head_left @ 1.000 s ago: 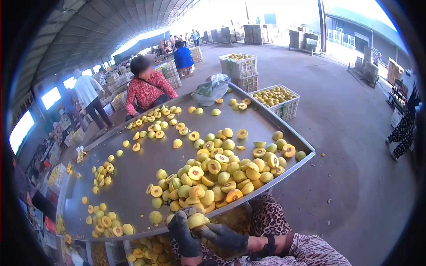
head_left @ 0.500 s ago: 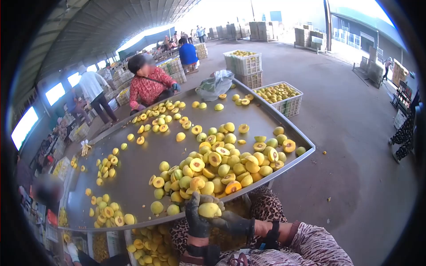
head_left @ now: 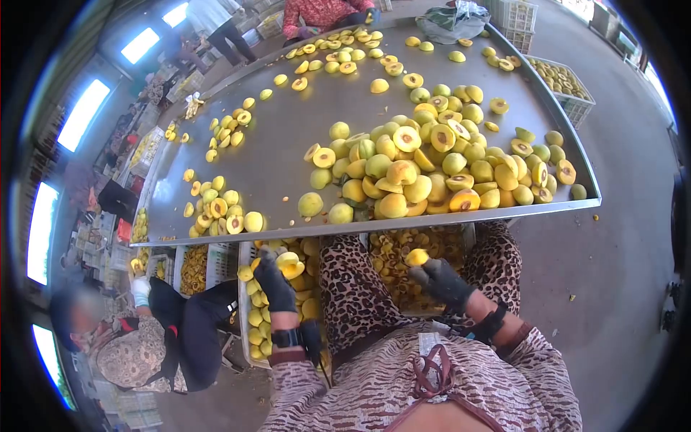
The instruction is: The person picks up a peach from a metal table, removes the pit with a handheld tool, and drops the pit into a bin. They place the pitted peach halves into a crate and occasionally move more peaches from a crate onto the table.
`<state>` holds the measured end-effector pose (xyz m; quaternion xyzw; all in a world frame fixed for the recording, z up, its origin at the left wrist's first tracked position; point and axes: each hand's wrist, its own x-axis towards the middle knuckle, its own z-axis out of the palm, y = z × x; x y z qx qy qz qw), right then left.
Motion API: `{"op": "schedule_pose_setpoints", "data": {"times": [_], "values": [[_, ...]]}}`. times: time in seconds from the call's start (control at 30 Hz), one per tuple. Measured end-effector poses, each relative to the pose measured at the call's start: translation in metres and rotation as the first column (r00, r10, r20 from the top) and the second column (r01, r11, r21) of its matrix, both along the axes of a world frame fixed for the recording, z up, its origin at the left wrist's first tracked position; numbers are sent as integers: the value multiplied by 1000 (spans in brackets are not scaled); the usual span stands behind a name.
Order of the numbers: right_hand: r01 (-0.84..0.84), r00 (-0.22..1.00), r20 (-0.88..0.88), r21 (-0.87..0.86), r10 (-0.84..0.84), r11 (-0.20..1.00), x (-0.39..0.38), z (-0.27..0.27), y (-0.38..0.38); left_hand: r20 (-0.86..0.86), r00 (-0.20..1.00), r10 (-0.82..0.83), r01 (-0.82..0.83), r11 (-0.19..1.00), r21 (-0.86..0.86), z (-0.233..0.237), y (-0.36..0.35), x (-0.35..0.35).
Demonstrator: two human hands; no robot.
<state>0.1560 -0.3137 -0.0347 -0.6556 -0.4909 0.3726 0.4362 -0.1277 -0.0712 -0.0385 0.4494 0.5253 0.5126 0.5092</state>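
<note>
My left hand [head_left: 276, 284], in a dark glove, is over a white crate [head_left: 245, 317] of halved yellow peaches on my left side. Its fingers are stretched out, and a pale peach half [head_left: 290, 265] lies just beside them, seemingly loose. My right hand [head_left: 443, 283], also gloved, pinches a yellow peach half [head_left: 416, 257] at the fingertips, above a container of brownish pits and scraps [head_left: 392, 270] between my knees. On the metal table [head_left: 266, 173] before me is a large heap of whole and halved peaches [head_left: 432, 162].
The table's raised rim [head_left: 374, 225] runs in front of me. Smaller peach groups lie at its left and far side. A co-worker in a red top [head_left: 317, 16] sits opposite; another person [head_left: 144, 345] sits at my left. A plastic bag [head_left: 453, 25] and a peach crate [head_left: 576, 108] are at far right.
My hands were together at the table's edge around a peach. Now they are apart, left over the crate, right above the scraps with a half. My view has tilted down.
</note>
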Motion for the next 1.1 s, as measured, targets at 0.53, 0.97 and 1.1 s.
{"op": "schedule_pose_setpoints", "data": {"times": [0.53,0.97,1.1], "values": [[217,976,32,13,-217,976,2,18,-47,-946,301,-119,417,909,19,17,146,217],[385,895,-349,292,-277,875,-2,62,44,-561,747,-357,664,459,591,85,-20,166],[375,679,-689,30,-252,927,3,76,43,-538,642,-547,762,371,531,76,-66,161]]}}
